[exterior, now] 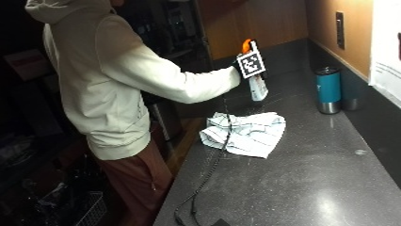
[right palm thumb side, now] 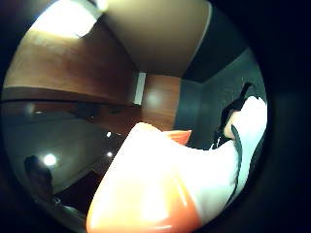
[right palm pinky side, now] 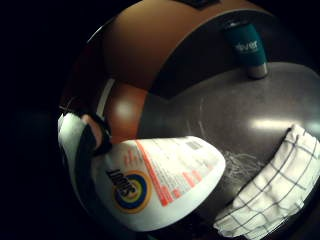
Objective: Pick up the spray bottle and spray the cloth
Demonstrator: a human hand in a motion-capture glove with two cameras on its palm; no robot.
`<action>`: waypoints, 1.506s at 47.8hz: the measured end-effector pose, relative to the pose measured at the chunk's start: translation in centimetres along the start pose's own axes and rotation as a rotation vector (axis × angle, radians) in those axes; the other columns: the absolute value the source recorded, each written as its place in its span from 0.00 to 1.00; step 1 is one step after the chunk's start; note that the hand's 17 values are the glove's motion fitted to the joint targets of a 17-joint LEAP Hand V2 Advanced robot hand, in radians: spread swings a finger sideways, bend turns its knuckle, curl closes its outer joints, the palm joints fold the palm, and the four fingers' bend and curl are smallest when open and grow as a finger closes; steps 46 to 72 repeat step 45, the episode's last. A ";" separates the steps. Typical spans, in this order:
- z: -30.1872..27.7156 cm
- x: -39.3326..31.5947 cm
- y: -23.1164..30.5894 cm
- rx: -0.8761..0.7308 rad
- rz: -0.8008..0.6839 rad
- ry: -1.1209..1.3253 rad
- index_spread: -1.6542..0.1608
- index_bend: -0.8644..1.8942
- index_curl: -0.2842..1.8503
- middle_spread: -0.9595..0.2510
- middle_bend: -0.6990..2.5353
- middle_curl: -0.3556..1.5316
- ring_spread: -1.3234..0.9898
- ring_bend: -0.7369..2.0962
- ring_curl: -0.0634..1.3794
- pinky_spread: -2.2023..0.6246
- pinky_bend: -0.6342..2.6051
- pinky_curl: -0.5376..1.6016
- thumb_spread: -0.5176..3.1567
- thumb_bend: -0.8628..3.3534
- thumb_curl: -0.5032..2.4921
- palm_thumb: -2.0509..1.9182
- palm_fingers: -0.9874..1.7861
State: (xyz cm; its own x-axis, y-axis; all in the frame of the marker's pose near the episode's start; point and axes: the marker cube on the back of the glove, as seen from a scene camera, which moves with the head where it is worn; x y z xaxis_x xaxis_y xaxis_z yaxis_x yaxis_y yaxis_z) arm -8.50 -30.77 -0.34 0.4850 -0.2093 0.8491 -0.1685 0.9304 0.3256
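Note:
In the outside view a person stands at a dark countertop (exterior: 300,179) and holds a white spray bottle (exterior: 257,88) with an orange spray head (exterior: 247,45) upright in the air. The gloved right hand (exterior: 240,62) grips the bottle near its neck. A white cloth with dark check lines (exterior: 245,133) lies crumpled on the counter, below and a little nearer than the bottle. The little finger side palm view has the bottle's labelled body (right palm pinky side: 160,180) close against the palm, with the cloth (right palm pinky side: 280,185) on the counter beyond it. The orange head (right palm thumb side: 146,194) fills the thumb side palm view.
A teal tumbler (exterior: 327,89) stands by the back wall, right of the bottle, with a darker container (exterior: 353,96) beside it. A cable (exterior: 213,165) trails from the hand across the cloth to the counter's front edge. Wood panelling rises behind the counter.

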 end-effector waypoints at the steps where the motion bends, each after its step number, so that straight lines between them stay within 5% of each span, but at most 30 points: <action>1: 0.5 0.5 0.1 -0.023 0.004 0.005 0.84 0.50 0.39 0.72 0.42 0.46 0.50 0.48 0.36 0.71 0.29 0.42 0.14 0.20 0.41 0.76 0.85; 13: 5.7 5.9 -3.1 0.097 0.050 0.111 0.84 0.49 0.39 0.72 0.41 0.46 0.50 0.47 0.36 0.72 0.29 0.43 0.14 0.20 0.41 0.77 0.85; 18: 6.1 6.1 -1.6 -0.057 0.070 0.030 0.84 0.49 0.39 0.72 0.41 0.45 0.50 0.47 0.36 0.71 0.29 0.43 0.15 0.20 0.41 0.76 0.84; 27: 7.5 8.4 -3.4 -0.027 0.031 0.171 0.83 0.45 0.38 0.72 0.39 0.44 0.51 0.47 0.35 0.72 0.30 0.43 0.19 0.19 0.41 0.75 0.81; 39: 3.4 4.9 -1.9 -0.092 -0.032 0.169 0.75 0.34 0.32 0.71 0.30 0.40 0.51 0.40 0.32 0.77 0.32 0.44 0.33 0.19 0.36 0.68 0.54; 72: 1.2 4.8 0.1 -0.164 -0.042 0.286 0.74 0.35 0.29 0.72 0.28 0.39 0.51 0.40 0.29 0.78 0.32 0.43 0.35 0.19 0.34 0.66 0.54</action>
